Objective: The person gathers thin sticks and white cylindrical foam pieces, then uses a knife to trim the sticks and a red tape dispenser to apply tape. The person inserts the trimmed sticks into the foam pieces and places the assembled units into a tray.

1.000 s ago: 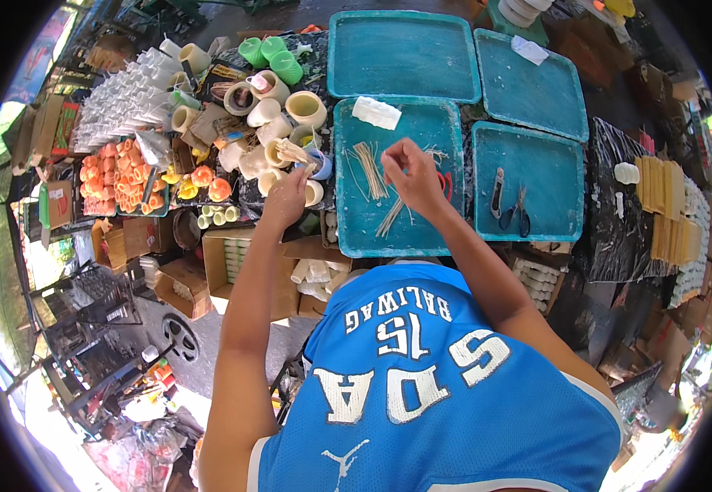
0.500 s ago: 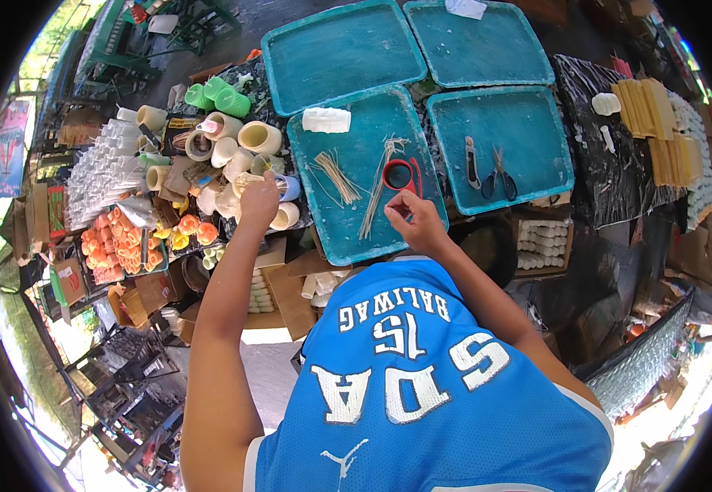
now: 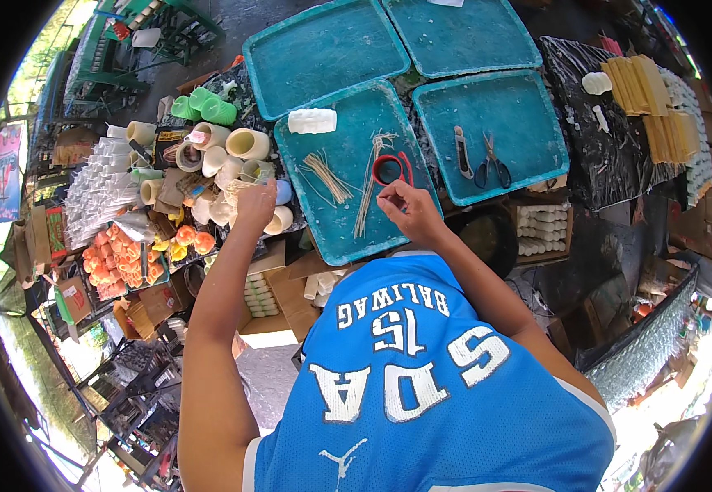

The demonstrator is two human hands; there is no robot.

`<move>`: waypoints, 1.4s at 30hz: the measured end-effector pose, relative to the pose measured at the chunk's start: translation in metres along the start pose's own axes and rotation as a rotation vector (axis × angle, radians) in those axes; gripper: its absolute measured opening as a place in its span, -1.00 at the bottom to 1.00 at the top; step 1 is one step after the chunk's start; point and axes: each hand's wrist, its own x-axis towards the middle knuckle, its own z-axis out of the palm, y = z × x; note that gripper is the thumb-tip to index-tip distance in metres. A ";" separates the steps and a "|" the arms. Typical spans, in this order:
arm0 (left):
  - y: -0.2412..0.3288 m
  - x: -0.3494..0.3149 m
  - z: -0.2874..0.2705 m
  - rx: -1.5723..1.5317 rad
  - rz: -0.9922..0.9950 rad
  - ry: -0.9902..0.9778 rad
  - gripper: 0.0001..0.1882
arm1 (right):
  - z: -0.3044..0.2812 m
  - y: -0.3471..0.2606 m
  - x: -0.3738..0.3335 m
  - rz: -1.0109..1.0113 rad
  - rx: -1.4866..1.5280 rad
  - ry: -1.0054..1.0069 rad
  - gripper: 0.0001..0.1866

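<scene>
My left hand [image 3: 255, 205] is at the left edge of the near teal tray [image 3: 298, 215], among cream wax-like cylinders [image 3: 248, 144]. Its fingers are curled; pale strands show beside them, and what they grip is hidden. Over the tray's right part, my right hand [image 3: 412, 210] has thumb and fingertips pinched together; anything between them is too small to make out. Just beyond it lies a red ring-shaped object [image 3: 388, 169] with a dark inside and a red curved strip. A bundle of pale wicks [image 3: 328, 177], longer strands [image 3: 367, 197] and a white ridged block [image 3: 312, 121] also lie in this tray.
Scissors [image 3: 492, 166] and a utility knife [image 3: 463, 152] lie in the right tray. Two more teal trays stand behind. Green cups [image 3: 212, 107], white pieces [image 3: 110, 193] and orange pieces [image 3: 114, 258] crowd the left. Yellow sheets [image 3: 639, 86] are stacked far right.
The view has shifted slightly, so the trays sit further left and higher. My left hand has come a little nearer to me; my right hand stays pinched near the red ring.
</scene>
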 end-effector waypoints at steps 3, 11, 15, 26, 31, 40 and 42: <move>-0.003 0.002 -0.002 0.031 0.061 0.027 -0.85 | -0.002 0.003 -0.003 0.033 -0.010 -0.006 -0.83; -0.014 0.000 -0.021 0.104 0.247 -0.001 -0.83 | -0.009 0.005 -0.010 0.039 0.010 0.038 -0.82; -0.023 -0.004 -0.030 0.230 0.322 -0.076 -0.80 | -0.013 0.004 -0.013 0.129 0.061 0.037 -0.84; 0.151 -0.005 -0.008 -0.778 -0.174 -0.334 -0.56 | -0.038 0.023 -0.024 0.243 0.226 0.226 -0.86; 0.221 0.001 0.051 -0.776 -0.384 0.064 -0.57 | -0.051 0.015 -0.036 0.242 0.136 0.285 -0.86; 0.245 0.015 0.059 -0.614 -0.314 0.108 -0.75 | -0.052 0.020 -0.061 0.242 0.172 0.340 -0.87; 0.242 0.017 0.059 -0.526 -0.249 0.113 -0.73 | -0.051 0.018 -0.062 0.243 0.186 0.324 -0.87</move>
